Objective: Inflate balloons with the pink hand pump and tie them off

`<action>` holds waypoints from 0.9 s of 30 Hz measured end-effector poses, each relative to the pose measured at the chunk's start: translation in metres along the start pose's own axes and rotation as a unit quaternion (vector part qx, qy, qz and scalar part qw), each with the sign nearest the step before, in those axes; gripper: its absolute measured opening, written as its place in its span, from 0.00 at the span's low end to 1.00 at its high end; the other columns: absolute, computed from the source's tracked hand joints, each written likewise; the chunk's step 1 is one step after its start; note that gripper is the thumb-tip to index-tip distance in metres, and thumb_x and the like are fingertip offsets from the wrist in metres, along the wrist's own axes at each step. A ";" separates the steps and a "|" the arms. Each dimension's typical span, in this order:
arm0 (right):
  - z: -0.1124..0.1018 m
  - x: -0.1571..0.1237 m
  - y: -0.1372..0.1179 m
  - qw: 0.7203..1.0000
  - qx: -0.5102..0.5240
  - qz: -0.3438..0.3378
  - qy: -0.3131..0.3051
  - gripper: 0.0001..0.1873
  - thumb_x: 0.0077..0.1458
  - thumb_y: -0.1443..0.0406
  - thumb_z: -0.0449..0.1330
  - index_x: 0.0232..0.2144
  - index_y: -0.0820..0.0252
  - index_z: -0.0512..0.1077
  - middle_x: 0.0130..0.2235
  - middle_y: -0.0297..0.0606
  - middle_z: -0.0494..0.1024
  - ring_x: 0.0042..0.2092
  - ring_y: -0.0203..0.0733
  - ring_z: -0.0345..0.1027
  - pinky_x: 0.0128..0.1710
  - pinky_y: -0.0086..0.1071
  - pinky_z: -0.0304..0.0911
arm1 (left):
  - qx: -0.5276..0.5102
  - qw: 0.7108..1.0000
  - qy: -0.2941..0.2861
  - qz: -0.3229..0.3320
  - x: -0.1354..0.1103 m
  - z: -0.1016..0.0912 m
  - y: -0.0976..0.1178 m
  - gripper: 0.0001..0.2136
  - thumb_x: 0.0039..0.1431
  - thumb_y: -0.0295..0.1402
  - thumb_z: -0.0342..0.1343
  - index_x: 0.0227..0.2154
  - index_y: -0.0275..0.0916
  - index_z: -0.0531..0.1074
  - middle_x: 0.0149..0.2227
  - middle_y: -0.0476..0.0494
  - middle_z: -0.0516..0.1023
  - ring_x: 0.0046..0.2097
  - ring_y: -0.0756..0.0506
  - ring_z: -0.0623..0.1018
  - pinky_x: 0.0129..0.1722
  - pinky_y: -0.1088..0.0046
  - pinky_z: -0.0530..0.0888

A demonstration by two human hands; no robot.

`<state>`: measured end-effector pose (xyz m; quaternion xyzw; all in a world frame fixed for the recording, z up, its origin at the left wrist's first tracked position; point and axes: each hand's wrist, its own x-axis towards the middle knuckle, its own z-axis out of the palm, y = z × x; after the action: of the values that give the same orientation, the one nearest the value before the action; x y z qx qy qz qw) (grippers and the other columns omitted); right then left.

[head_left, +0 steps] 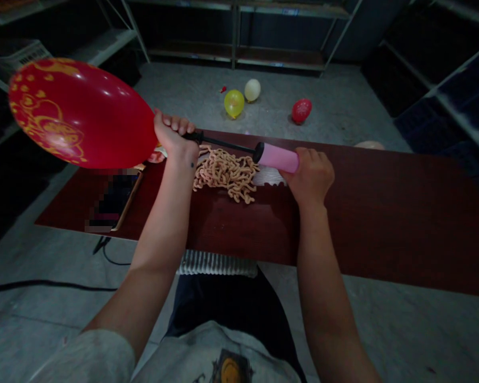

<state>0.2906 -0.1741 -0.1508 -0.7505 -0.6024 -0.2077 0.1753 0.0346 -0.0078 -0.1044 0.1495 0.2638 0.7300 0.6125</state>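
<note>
Dim storeroom with a grey concrete floor point(343, 101) and metal shelving.

A long dark red-brown table point(383, 213) crosses the view. Beyond it, metal shelf racks point(239, 32) line the far wall, with more shelving on the left point(104, 42) and right point(443, 69). On the floor lie 3 balloons: yellow point(233, 102), cream point(252, 90) and red point(301, 110). A black cable point(43, 287) trails across the floor at lower left.

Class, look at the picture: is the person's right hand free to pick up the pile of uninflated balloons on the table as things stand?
Probably not yet. The right hand is wrapped around the pink pump, though the pile of uninflated balloons lies close beside it on the table with nothing between.
</note>
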 end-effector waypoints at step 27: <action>-0.010 -0.005 -0.054 0.994 0.080 -0.027 -0.064 0.21 0.53 0.47 0.61 0.37 0.58 0.73 0.33 0.40 0.80 0.33 0.45 0.73 0.29 0.34 0.48 | -0.023 0.995 -0.053 -0.078 -0.062 0.026 -0.042 0.27 0.70 0.41 0.48 0.16 0.38 0.48 0.12 0.56 0.46 0.13 0.54 0.50 0.15 0.76 0.51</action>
<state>0.2360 -0.1720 -0.1442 -0.7290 -0.6475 -0.1150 0.1901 0.0953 -0.0578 -0.1005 0.1528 0.2245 0.6770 0.6840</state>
